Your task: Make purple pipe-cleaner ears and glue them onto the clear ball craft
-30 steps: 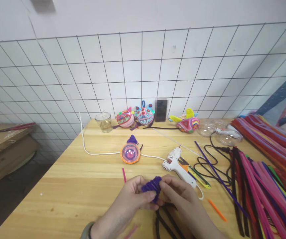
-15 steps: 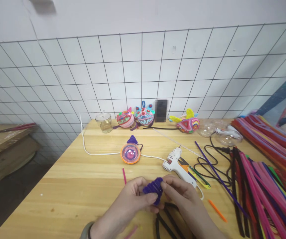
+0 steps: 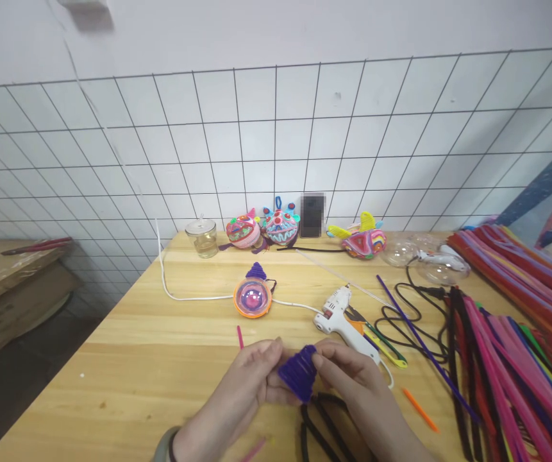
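The right hand [image 3: 352, 378] is pinching the narrow upper end of the purple chenille-stem triangle [image 3: 299, 373] between thumb and forefinger. The left hand [image 3: 244, 382] is keeping its thumb away from the piece, while its other fingers are reaching behind the lower left part; whether they are touching it, I cannot tell. The triangle is staying above the wooden table [image 3: 160, 359], near its front edge, and its ridged rows are facing the wearer.

For good handling, I am judging that the right fingers should be pinching lightly, because a hard squeeze may be flattening the pile or pulling rows apart. The left fingers should be giving flat support from behind, so that the wide end is not bending. The glue gun [image 3: 343, 317] is lying just beyond the right hand, so the knuckles should be avoiding its nozzle.
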